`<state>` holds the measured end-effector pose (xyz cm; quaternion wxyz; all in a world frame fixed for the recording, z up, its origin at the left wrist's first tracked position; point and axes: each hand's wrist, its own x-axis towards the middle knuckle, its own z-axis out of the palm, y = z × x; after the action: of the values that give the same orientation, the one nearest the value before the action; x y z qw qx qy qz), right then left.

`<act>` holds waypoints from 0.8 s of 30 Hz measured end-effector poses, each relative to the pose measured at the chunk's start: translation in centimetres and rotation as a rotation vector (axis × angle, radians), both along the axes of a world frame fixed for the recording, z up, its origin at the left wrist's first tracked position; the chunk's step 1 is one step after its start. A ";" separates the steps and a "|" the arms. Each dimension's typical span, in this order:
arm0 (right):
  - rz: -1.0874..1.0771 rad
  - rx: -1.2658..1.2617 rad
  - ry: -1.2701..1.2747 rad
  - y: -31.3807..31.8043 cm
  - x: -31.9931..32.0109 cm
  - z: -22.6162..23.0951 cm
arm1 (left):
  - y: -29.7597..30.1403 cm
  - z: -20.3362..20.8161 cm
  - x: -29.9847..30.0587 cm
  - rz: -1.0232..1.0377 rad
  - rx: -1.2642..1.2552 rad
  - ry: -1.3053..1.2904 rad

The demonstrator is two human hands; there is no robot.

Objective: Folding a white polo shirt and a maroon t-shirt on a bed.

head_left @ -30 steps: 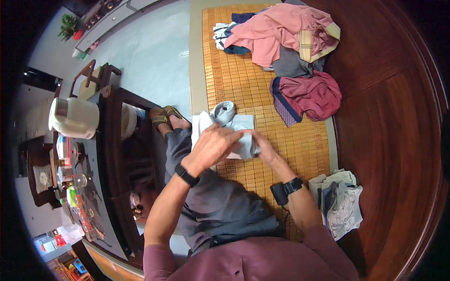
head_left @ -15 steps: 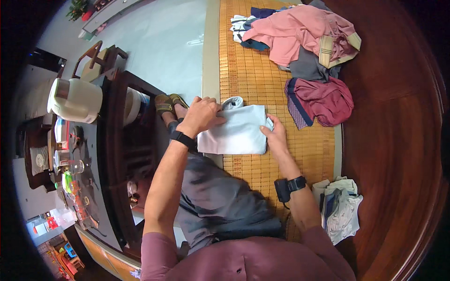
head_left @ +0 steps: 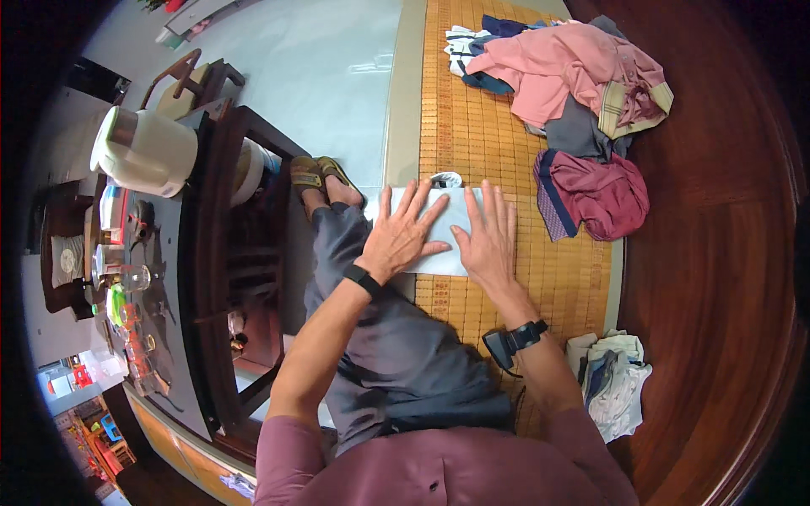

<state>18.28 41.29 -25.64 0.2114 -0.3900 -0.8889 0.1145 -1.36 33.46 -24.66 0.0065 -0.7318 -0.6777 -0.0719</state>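
Observation:
A pale blue-white collared shirt (head_left: 440, 263), folded into a flat rectangle, lies on the woven bamboo mat (head_left: 472, 312). Its rolled collar (head_left: 446, 180) sticks out at the far edge. Flat on the shirt's left part rests my left hand (head_left: 403, 229), fingers spread. My right hand (head_left: 487, 236) presses on the right part, its fingers stretched out as well. Between the two hands a strip of the cloth shows; much of the rest is hidden beneath them.
A pile with a pink shirt (head_left: 557, 63) lies at the far right, a maroon garment (head_left: 595, 198) nearer. Folded clothes (head_left: 616, 392) sit by my right elbow. To the left, a dark table (head_left: 173, 329) carries a white electric kettle (head_left: 150, 156) and glassware.
Both hands have gone from gripping the shirt's edges to lying flat on top of it. The view has shifted, so the scene sits slightly farther right.

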 end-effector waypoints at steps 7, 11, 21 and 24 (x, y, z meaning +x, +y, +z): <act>-0.057 -0.107 -0.102 0.5 0.7 -5.3 | 0.4 -3.4 -0.2 0.025 -0.105 -0.046; -0.052 -0.078 -0.043 0.5 0.6 -4.6 | -0.1 -3.3 -0.5 0.323 -0.024 -0.257; -0.629 -0.782 0.352 0.7 2.9 -6.8 | -1.8 -3.2 -3.4 0.909 -0.126 -0.883; -0.637 -1.045 0.678 0.4 2.2 -7.4 | -2.9 -3.7 -3.9 0.863 -0.181 -0.835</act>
<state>20.51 41.72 -33.05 0.2851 -0.6249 -0.4449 0.5747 -5.26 30.58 -28.33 -0.2937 -0.2987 -0.8619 -0.2856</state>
